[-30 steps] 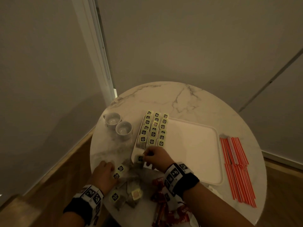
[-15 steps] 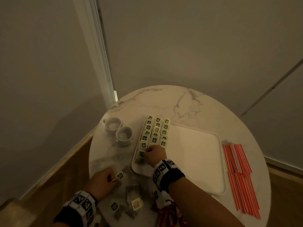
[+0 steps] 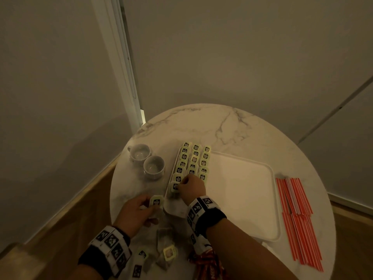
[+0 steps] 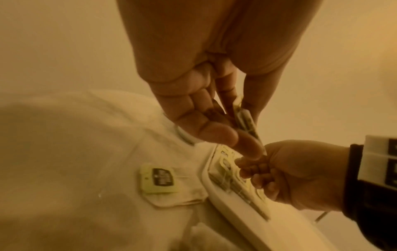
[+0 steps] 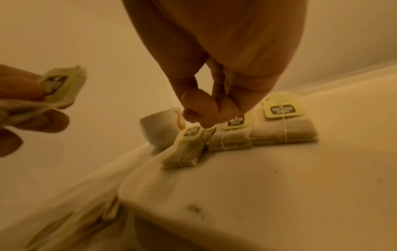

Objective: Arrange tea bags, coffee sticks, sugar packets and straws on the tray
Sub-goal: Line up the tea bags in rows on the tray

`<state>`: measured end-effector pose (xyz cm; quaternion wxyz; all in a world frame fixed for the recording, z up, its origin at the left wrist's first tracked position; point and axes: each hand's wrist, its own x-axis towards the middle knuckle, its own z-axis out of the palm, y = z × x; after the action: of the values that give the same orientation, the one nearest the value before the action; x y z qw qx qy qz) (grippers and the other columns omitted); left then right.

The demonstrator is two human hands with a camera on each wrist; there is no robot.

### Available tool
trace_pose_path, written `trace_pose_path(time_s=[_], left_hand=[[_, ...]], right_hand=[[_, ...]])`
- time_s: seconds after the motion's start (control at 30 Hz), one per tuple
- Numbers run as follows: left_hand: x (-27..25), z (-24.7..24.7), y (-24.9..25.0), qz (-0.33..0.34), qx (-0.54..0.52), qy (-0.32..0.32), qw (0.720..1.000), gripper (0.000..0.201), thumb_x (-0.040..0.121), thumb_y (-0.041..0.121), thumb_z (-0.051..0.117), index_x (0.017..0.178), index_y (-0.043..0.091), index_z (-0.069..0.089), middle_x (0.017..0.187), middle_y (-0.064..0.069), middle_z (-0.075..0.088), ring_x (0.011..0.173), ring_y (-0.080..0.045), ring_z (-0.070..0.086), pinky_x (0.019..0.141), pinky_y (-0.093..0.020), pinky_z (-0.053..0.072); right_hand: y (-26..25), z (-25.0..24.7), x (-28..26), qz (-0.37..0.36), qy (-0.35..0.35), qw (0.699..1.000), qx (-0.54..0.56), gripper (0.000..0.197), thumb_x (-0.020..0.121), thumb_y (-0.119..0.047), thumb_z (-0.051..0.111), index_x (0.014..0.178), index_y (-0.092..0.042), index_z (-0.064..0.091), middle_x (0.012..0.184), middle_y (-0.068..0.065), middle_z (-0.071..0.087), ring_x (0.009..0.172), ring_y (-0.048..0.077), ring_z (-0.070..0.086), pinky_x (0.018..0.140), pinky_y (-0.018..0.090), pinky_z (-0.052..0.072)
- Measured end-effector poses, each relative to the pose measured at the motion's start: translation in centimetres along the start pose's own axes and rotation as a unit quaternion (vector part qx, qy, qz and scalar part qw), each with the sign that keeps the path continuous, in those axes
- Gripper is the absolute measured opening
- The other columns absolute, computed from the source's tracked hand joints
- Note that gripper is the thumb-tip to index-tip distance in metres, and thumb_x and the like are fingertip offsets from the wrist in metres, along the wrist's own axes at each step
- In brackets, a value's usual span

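Note:
A white tray (image 3: 242, 190) lies on the round marble table (image 3: 201, 122). Rows of tea bags (image 3: 194, 160) with yellow tags fill its left side. My right hand (image 3: 181, 183) pinches the tag of a tea bag (image 5: 190, 146) that stands at the near end of the left row, by the tray's rim (image 5: 150, 186). Just left of the tray, my left hand (image 3: 150, 205) holds another tea bag (image 3: 157, 201) between thumb and fingers (image 4: 217, 135). Loose tea bags (image 3: 167, 253) and red coffee sticks (image 3: 205, 263) lie near the front edge. Red straws (image 3: 296, 219) lie right of the tray.
Two white cups (image 3: 154, 166) stand left of the tray's far corner. One tea bag (image 4: 159, 180) lies flat on the table beside the rim. The tray's middle and right side are bare. Walls close in behind the table.
My right hand carried its tea bag forward onto the tray, to the near end of the left row. The left hand lifted a tea bag off the table and moved it toward the tray.

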<state>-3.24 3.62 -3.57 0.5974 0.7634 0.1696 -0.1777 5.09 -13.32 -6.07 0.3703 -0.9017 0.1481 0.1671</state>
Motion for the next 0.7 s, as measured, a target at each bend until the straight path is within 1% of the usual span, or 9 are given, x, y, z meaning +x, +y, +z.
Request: trace_pose_path(time_s=[0.1,0.17,0.23,0.3,0.37,0.43,0.57,0.63,0.7], left_hand=[[0.2,0.9,1.2,0.012,-0.041,0.005,0.999,0.011,0.089,0.005,0.061,0.097,0.01,0.066,0.085,-0.013,0.069,0.06,-0.024,0.069,0.05,-0.027,0.051],[0.3,1.6,2.0,0.019,-0.065,0.009,0.998,0.009,0.089,0.006,0.061,0.095,0.011,0.067,0.082,-0.013,0.072,0.058,-0.02,0.068,0.046,-0.024,0.049],[0.4,2.1,2.8,0.03,-0.083,0.001,0.996,0.008,0.089,0.009,0.061,0.095,0.011,0.067,0.081,-0.012,0.073,0.06,-0.02,0.068,0.05,-0.026,0.051],[0.6,2.6,3.4,0.043,-0.091,-0.014,0.995,0.01,0.09,0.012,0.061,0.097,0.009,0.067,0.083,-0.012,0.073,0.063,-0.021,0.068,0.055,-0.029,0.05],[0.5,3.1,4.0,0.056,-0.092,-0.03,0.994,0.011,0.089,0.012,0.061,0.098,0.008,0.068,0.084,-0.012,0.073,0.064,-0.02,0.067,0.054,-0.027,0.048],[0.5,3.6,4.3,0.068,-0.096,-0.044,0.992,0.013,0.087,0.011,0.064,0.097,0.006,0.068,0.084,-0.013,0.073,0.068,-0.02,0.066,0.056,-0.028,0.048],[0.4,4.2,4.4,0.095,-0.095,-0.045,0.99,0.011,0.083,0.008,0.068,0.092,0.003,0.071,0.085,-0.017,0.071,0.077,-0.023,0.065,0.065,-0.03,0.052],[0.3,4.5,4.8,0.106,-0.093,-0.047,0.989,0.011,0.084,0.01,0.067,0.093,0.005,0.071,0.086,-0.017,0.071,0.08,-0.023,0.065,0.069,-0.029,0.053],[0.0,4.7,5.3,0.112,-0.104,-0.051,0.987,0.015,0.087,0.016,0.064,0.099,0.011,0.07,0.09,-0.01,0.073,0.083,-0.02,0.069,0.073,-0.028,0.053]], right_hand=[[0.1,-0.9,-0.5,-0.037,0.011,0.997,0.062,0.006,0.09,-0.02,0.06,0.084,-0.017,0.058,0.084,-0.001,0.061,0.079,0.016,0.057,0.07,0.029,0.047],[-0.1,-2.0,-1.3,-0.062,-0.023,0.987,0.149,0.007,0.089,-0.021,0.062,0.084,-0.017,0.062,0.081,0.0,0.065,0.071,0.015,0.06,0.064,0.032,0.054],[-0.2,-3.1,-2.4,-0.069,-0.095,0.959,0.259,0.006,0.09,-0.018,0.061,0.086,-0.015,0.065,0.076,-0.001,0.064,0.059,0.013,0.056,0.049,0.027,0.045],[-0.3,-4.1,-3.5,-0.085,-0.149,0.932,0.318,0.007,0.089,-0.018,0.062,0.088,-0.015,0.068,0.07,-0.005,0.063,0.056,0.011,0.054,0.045,0.024,0.039],[-0.2,-4.7,-4.3,-0.122,-0.144,0.931,0.313,0.005,0.087,-0.02,0.066,0.085,-0.015,0.068,0.068,-0.005,0.062,0.056,0.008,0.053,0.047,0.021,0.038],[-0.2,-5.2,-4.6,-0.137,-0.104,0.934,0.312,0.007,0.087,-0.015,0.068,0.081,-0.013,0.067,0.067,-0.004,0.06,0.053,0.007,0.049,0.047,0.017,0.038],[0.1,-6.2,-4.5,-0.111,-0.067,0.931,0.341,0.009,0.088,-0.013,0.067,0.079,-0.011,0.064,0.068,0.002,0.059,0.051,0.01,0.046,0.047,0.02,0.038],[0.2,-6.5,-4.6,-0.117,-0.073,0.934,0.33,0.011,0.088,-0.014,0.066,0.077,-0.013,0.064,0.064,-0.002,0.059,0.051,0.01,0.047,0.048,0.021,0.039],[0.3,-6.9,-4.9,-0.137,-0.086,0.937,0.309,0.016,0.088,-0.014,0.067,0.073,-0.017,0.064,0.058,-0.009,0.057,0.05,0.007,0.047,0.049,0.019,0.039]])
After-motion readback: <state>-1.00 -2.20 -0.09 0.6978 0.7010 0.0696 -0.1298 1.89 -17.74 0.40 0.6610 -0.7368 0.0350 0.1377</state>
